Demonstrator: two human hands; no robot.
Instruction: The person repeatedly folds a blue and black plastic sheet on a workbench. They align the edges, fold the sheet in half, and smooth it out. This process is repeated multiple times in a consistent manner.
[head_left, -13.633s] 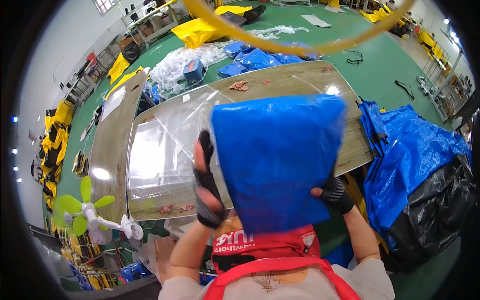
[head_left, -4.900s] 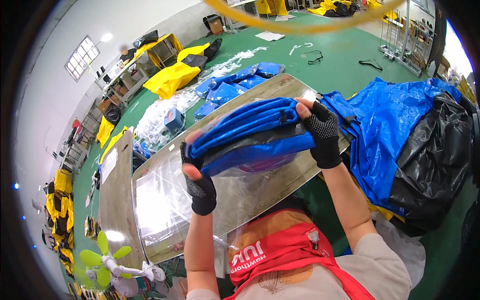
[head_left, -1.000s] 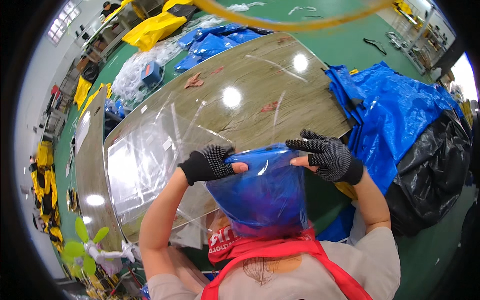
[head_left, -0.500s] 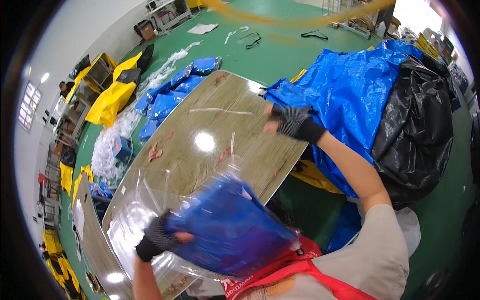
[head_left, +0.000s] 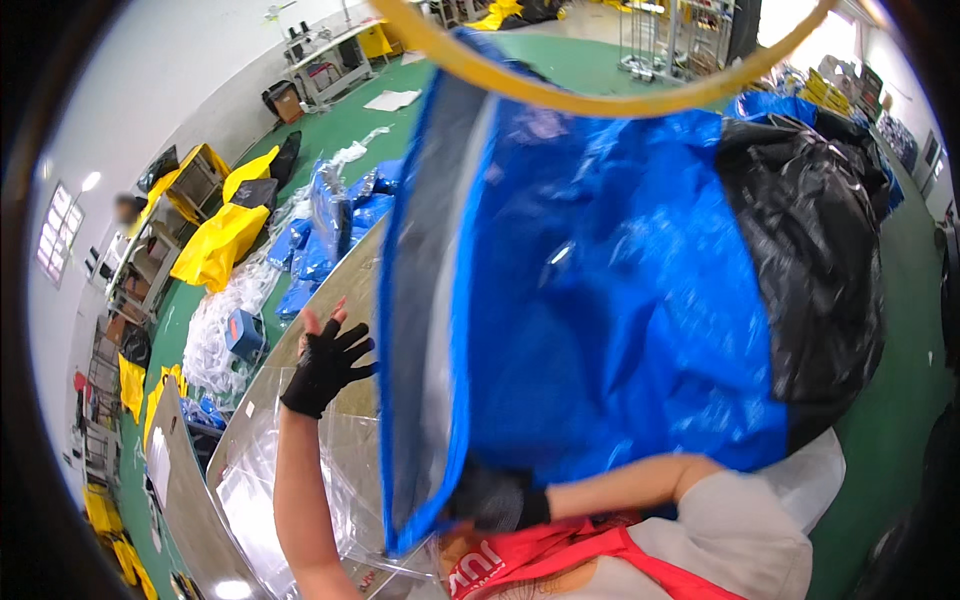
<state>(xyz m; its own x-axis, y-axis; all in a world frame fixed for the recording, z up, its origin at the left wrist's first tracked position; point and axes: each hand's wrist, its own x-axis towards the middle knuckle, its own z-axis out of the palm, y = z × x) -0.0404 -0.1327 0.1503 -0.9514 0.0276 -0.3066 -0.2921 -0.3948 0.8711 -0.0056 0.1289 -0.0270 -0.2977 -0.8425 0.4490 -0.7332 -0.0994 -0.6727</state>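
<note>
A large blue tarpaulin sheet (head_left: 600, 290) with a grey inner band along its left edge rises over the wood-patterned table (head_left: 363, 268). My right hand (head_left: 490, 498), in a black fingerless glove, is closed on the sheet's lower near edge; its fingers are partly hidden and blurred. To the left of the sheet, my left hand (head_left: 332, 362) is raised above the table with fingers spread and nothing held. Clear plastic bags (head_left: 262, 500) lie on the table's near left part, beside my left forearm.
Beyond the table's left edge, blue wrapped packets (head_left: 312, 262) are piled on the green floor near white plastic film (head_left: 225, 330) and a blue box (head_left: 243, 333). Black sheeting (head_left: 810, 260) bulges at the right. A yellow hoop (head_left: 600, 98) crosses the top, close to the camera.
The blue packet has left my left hand; a packet now stands tilted on the far pile. My right hand has drawn the blue tarpaulin leftward and toward me, over the table.
</note>
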